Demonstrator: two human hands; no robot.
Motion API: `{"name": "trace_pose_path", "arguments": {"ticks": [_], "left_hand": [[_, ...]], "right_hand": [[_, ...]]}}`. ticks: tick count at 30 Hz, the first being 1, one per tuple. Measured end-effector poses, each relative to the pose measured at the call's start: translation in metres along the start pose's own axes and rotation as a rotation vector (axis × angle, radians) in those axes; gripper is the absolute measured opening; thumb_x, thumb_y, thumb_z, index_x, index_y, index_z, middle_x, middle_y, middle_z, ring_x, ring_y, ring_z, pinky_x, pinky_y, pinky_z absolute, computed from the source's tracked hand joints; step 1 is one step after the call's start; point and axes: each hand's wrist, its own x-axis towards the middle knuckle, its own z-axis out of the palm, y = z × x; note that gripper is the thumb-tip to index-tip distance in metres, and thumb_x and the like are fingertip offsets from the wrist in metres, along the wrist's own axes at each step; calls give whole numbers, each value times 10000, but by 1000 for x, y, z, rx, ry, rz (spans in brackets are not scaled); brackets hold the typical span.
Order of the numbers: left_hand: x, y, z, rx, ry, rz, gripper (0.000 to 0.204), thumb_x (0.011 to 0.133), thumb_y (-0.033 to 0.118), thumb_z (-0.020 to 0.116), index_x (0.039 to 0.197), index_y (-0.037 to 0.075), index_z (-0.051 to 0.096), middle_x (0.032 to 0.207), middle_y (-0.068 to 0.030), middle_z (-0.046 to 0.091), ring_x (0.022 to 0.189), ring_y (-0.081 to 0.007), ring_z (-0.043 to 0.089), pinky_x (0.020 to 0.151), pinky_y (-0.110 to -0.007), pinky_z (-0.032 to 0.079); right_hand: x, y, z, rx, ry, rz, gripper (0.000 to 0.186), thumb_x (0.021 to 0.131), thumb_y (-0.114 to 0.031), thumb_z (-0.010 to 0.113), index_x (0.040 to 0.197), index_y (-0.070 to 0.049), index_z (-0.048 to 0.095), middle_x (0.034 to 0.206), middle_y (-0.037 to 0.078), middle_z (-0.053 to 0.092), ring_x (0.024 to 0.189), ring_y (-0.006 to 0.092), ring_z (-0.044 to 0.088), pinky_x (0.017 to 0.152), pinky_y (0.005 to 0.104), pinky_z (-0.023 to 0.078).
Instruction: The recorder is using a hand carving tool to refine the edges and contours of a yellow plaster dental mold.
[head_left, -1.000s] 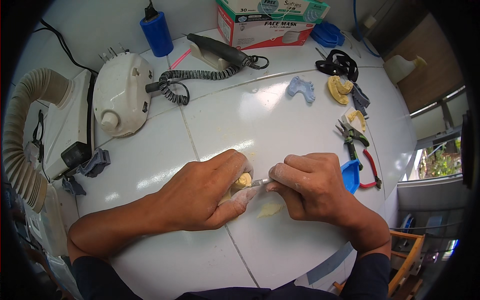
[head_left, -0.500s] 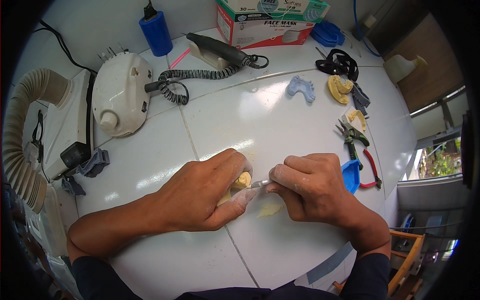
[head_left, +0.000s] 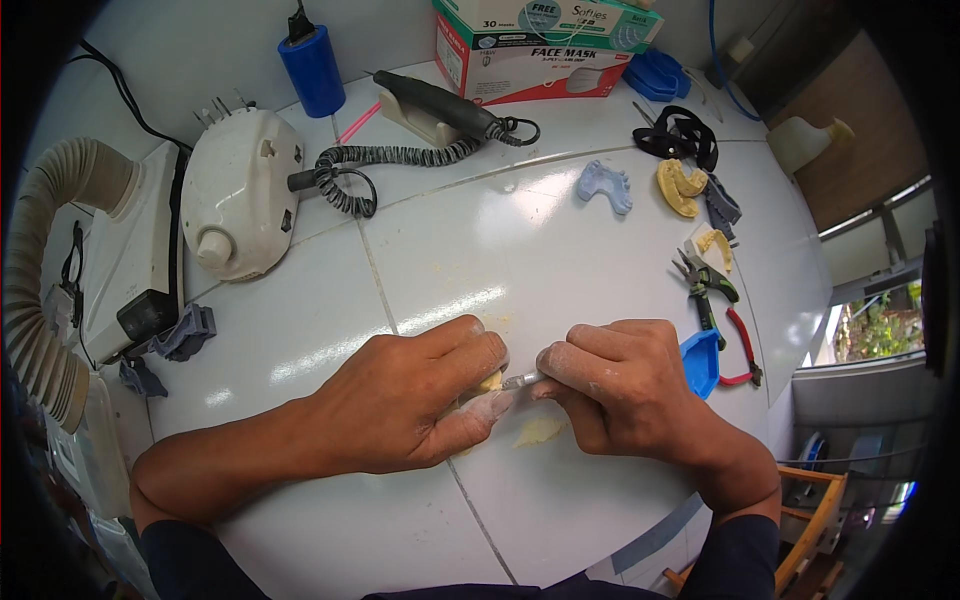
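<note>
Flat pale-yellow patch of loose material (head_left: 540, 432) lay on the glossy white tiled bench (head_left: 350, 530), just below the gap between the hands. Left hand (head_left: 425, 400): thumb and fingers closed round a small pale-yellow block (head_left: 491, 381), mostly hidden. Right hand (head_left: 630, 390): fingertips pinched a slim silver metal tool (head_left: 520, 380), its tip at the block by the left thumb; contact couldn't be confirmed. Fine yellow crumbs (head_left: 503, 319) sat just beyond.

Progress, my read: shaping under way, some stock already off going by the debris. Block's form was covered, so couldn't tell how much remained. Farther back: blue-grey horseshoe-shaped dental cast (head_left: 604, 187) and yellow curved dental cast (head_left: 680, 190), both unheld.
</note>
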Motion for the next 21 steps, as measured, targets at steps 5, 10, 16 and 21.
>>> {"name": "trace_pose_path", "arguments": {"ticks": [5,10,16,21], "left_hand": [[0,3,-3,-8,-29,-41,283,1008,220,676,1164,-13,641,931,-147,573,713,-299,608,619,-410,523],[1,1,0,-8,-2,-17,301,1002,223,680,1171,-22,633,929,-152,570,719,-303,609,624,-409,525],[0,2,0,-21,2,-36,329,959,242,716,1153,-3,612,949,-157,573,732,-308,610,646,-416,528],[0,2,1,-30,25,-26,336,939,247,736,1137,7,609,951,-151,574,737,-306,607,654,-413,528]], "right_hand": [[0,0,0,9,-7,13,173,857,-179,835,862,-125,670,673,23,555,536,238,607,489,381,446],[0,1,0,19,-13,18,167,864,-179,832,871,-124,675,672,23,557,539,238,611,489,378,449],[0,2,-1,36,-10,7,183,864,-182,835,859,-123,661,665,23,551,519,237,597,478,377,437],[-1,1,-1,33,-10,-2,193,864,-179,835,846,-123,651,661,23,545,509,234,588,471,374,432]]}}
